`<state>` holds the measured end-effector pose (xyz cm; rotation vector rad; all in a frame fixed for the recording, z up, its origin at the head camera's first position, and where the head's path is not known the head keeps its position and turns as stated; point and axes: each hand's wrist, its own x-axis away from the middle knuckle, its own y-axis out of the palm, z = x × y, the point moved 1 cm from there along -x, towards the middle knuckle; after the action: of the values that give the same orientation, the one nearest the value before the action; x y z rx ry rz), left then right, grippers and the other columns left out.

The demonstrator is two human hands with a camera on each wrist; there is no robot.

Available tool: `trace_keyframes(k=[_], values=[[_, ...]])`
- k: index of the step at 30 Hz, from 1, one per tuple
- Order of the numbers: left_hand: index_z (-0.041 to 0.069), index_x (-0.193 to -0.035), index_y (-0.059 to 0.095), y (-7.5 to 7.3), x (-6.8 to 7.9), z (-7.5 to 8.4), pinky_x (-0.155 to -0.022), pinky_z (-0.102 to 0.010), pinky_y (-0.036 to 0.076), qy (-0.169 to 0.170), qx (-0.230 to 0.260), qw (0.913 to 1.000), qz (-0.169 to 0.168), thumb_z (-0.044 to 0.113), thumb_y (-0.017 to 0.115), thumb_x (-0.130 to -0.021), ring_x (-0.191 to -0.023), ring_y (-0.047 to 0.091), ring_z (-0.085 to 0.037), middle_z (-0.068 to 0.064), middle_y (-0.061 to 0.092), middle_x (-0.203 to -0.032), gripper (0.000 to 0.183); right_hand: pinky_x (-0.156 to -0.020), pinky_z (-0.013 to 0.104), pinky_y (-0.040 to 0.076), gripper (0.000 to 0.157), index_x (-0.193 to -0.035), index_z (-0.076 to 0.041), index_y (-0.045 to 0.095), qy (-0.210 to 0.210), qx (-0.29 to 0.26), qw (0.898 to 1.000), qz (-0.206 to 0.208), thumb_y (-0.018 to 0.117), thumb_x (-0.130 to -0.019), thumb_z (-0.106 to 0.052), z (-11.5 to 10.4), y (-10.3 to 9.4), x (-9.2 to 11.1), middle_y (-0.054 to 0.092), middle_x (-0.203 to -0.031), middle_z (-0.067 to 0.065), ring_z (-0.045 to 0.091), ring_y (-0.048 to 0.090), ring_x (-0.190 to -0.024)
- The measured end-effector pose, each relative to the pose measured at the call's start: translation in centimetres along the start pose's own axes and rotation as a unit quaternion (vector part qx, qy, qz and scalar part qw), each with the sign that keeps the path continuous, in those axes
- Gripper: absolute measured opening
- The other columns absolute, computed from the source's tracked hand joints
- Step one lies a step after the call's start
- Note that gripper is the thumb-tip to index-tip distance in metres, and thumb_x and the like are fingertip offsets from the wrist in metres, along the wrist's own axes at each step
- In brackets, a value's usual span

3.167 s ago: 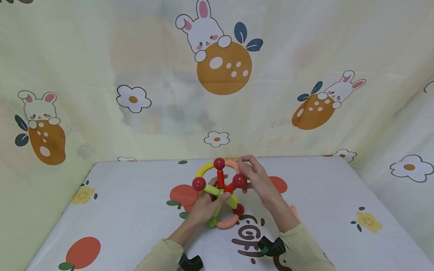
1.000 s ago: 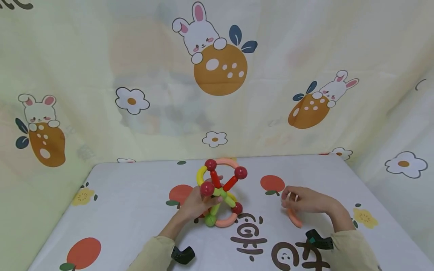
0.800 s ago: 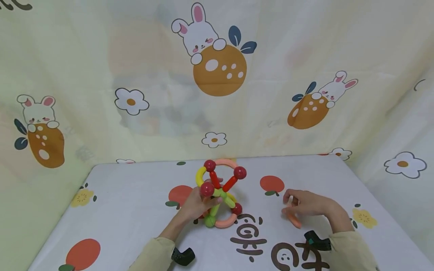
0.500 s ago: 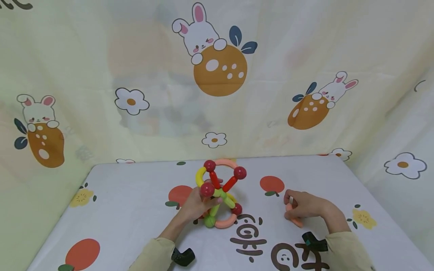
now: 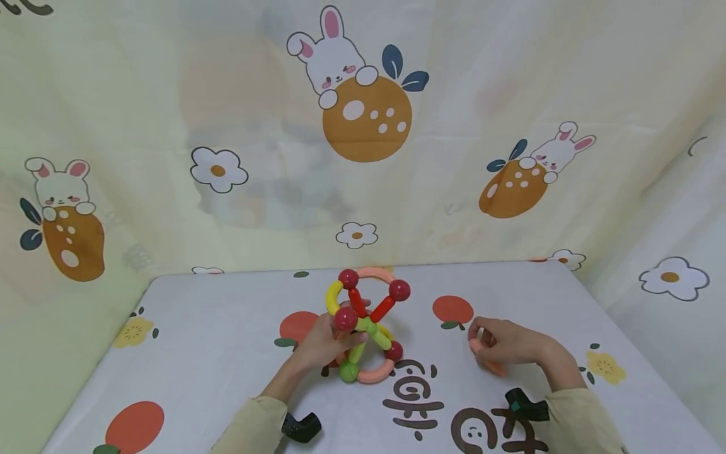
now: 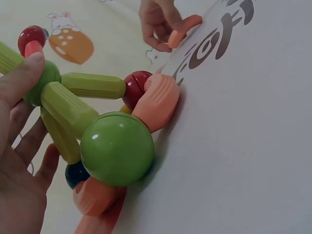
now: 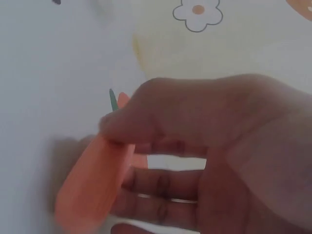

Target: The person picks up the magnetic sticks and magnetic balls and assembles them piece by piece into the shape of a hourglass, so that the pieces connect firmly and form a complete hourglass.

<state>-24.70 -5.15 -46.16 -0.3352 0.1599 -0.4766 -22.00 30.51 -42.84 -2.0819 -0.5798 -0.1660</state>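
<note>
A toy frame of coloured rods and balls (image 5: 368, 325) stands on the table, with red balls and a peach arc at its top. My left hand (image 5: 324, 343) holds it around the middle, thumb in front by the green hub. In the left wrist view a large green ball (image 6: 117, 148) and curved peach rods form its base, and a dark blue ball (image 6: 76, 174) shows behind. On the right, my right hand (image 5: 513, 343) pinches a loose curved peach rod (image 7: 92, 185) between thumb and fingers, low over the table. Part of that rod is hidden behind the fingers.
The table (image 5: 227, 353) wears a white cloth printed with fruit, flowers and dark lettering. A cream curtain (image 5: 272, 189) with rabbit prints hangs along the back edge. Black wrist cameras (image 5: 302, 427) sit at both cuffs.
My right hand has left the top of the toy frame, moved right and taken hold of the loose peach rod. The left hand keeps holding the frame, which has turned a little.
</note>
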Motion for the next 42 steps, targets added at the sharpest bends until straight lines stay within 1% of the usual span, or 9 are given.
trace_keyframes(k=[9,11,15,19,23,27,33,38,42], values=[[0.029,-0.133,0.049,0.4,-0.1,-0.1,-0.099,-0.053,0.04,0.017,0.012,0.9997,0.013,0.041,0.072,-0.08,-0.121,0.047,-0.015,0.013,0.059,-0.124,0.059,-0.069,0.027,0.045,0.027,-0.114,-0.011,0.054,-0.07,-0.017,0.997,0.021,0.056,-0.094,-0.029,-0.7,-0.3,-0.3,0.059,-0.094,0.002,0.018,0.053,-0.086],[0.032,-0.132,0.049,0.5,-0.2,-0.1,-0.099,-0.053,0.04,0.02,0.014,0.9996,0.015,0.042,0.072,-0.08,-0.122,0.047,-0.015,0.012,0.059,-0.123,0.058,-0.071,0.026,0.046,0.029,-0.117,-0.01,0.054,-0.094,-0.026,0.995,0.028,0.056,-0.094,-0.026,-0.8,-0.2,-0.3,0.058,-0.097,0.003,0.017,0.053,-0.086],[0.037,-0.13,0.048,0.6,-0.2,-0.2,-0.101,-0.052,0.04,0.017,0.018,0.9995,0.02,0.042,0.073,-0.079,-0.125,0.046,-0.014,0.012,0.059,-0.124,0.057,-0.07,0.024,0.046,0.031,-0.12,-0.01,0.056,-0.118,-0.053,0.991,0.046,0.056,-0.095,-0.028,-1.2,0.1,-0.5,0.058,-0.098,0.004,0.017,0.054,-0.084],[0.035,-0.13,0.048,0.6,-0.1,-0.2,-0.101,-0.053,0.04,0.018,0.023,0.9992,0.026,0.038,0.073,-0.08,-0.126,0.045,-0.015,0.008,0.058,-0.127,0.056,-0.072,0.024,0.046,0.031,-0.118,-0.013,0.058,-0.128,-0.074,0.987,0.062,0.056,-0.094,-0.034,-1.7,0.2,-0.7,0.061,-0.099,0.005,0.016,0.055,-0.086],[0.03,-0.131,0.048,0.7,0.0,-0.2,-0.102,-0.053,0.038,0.024,0.036,0.9986,0.029,0.031,0.074,-0.081,-0.126,0.046,-0.015,0.006,0.058,-0.127,0.056,-0.076,0.024,0.047,0.03,-0.118,-0.015,0.057,-0.145,-0.091,0.983,0.067,0.056,-0.095,-0.032,-2.1,0.3,-1.0,0.062,-0.101,0.007,0.015,0.056,-0.09],[0.026,-0.132,0.047,0.8,0.1,-0.1,-0.104,-0.053,0.036,0.035,0.051,0.9977,0.029,0.024,0.073,-0.082,-0.127,0.046,-0.016,0.006,0.058,-0.128,0.057,-0.08,0.025,0.049,0.033,-0.124,-0.015,0.053,-0.162,-0.132,0.975,0.071,0.056,-0.095,-0.029,-2.7,0.3,-1.2,0.062,-0.108,0.012,0.016,0.058,-0.094],[0.023,-0.133,0.048,0.8,0.0,-0.3,-0.103,-0.051,0.037,0.037,0.041,0.9981,0.03,0.029,0.073,-0.082,-0.123,0.049,-0.014,0.009,0.061,-0.123,0.057,-0.082,0.026,0.052,0.033,-0.127,-0.015,0.05,-0.192,-0.2,0.957,0.09,0.055,-0.096,-0.024,-3.8,0.3,-1.2,0.06,-0.115,0.013,0.017,0.062,-0.097],[0.032,-0.13,0.047,0.9,0.0,-0.3,-0.102,-0.052,0.039,0.024,0.038,0.9985,0.031,0.039,0.074,-0.079,-0.123,0.047,-0.014,0.011,0.059,-0.123,0.058,-0.085,0.023,0.051,0.035,-0.13,-0.006,0.047,-0.209,-0.242,0.941,0.105,0.053,-0.097,-0.018,-4.7,0.5,-1.2,0.059,-0.115,0.01,0.014,0.062,-0.096],[0.036,-0.129,0.047,0.9,0.1,-0.2,-0.101,-0.052,0.039,0.011,0.036,0.9987,0.033,0.044,0.074,-0.077,-0.124,0.046,-0.014,0.012,0.057,-0.124,0.059,-0.085,0.025,0.051,0.035,-0.13,-0.006,0.046,-0.216,-0.264,0.933,0.116,0.052,-0.097,-0.016,-5.2,0.8,-1.4,0.059,-0.113,0.011,0.018,0.062,-0.096]])
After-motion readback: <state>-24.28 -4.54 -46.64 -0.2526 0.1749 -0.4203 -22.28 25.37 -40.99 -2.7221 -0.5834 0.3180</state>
